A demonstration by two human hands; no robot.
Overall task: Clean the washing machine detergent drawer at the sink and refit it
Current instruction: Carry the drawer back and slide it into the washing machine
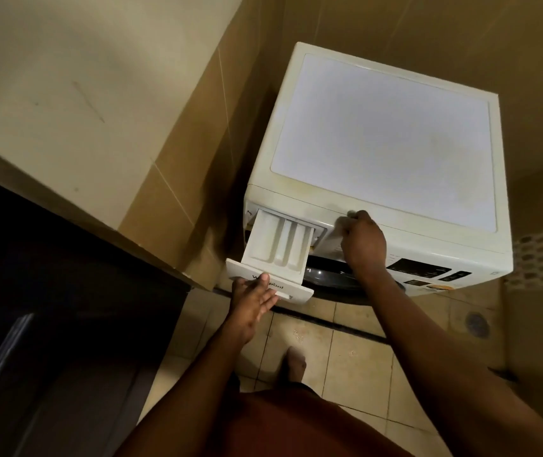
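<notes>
**Left hand (253,300) gripping the pulled-out detergent drawer (280,242), right hand (362,242) braced on the washing machine (382,143)**

Far to the left of the left hand, a dark panel (49,308) is seen below a beige tiled wall (178,166); what the panel belongs to cannot be told.

The drawer's white front plate is held by the left hand. The fingers are laid almost straight under its lower edge and the thumb is set on its face, over the printed brand name, so the plate is pinched between them. The drawer is drawn far out of its slot at the upper left corner of the machine's front. Its rear end is lodged in the opening and its front end is dipped slightly toward the hand. Three long white compartments are shown side by side, running away from the hand.

Above and to the right of the left hand, the right hand is pressed against the machine's front, just beside the drawer opening and at the top edge. Its fingers are curled inward, the thumb is laid near the rim, and nothing is seen to be held.

Just below the right wrist the dark door glass (329,275) is partly seen, and the control display (418,268) lies to the right of that hand.

Below both hands, between the forearms, a bare foot (295,361) is planted on the tiled floor (346,351). Well to the right of the right forearm, a round drain (477,324) is set in the floor.
</notes>
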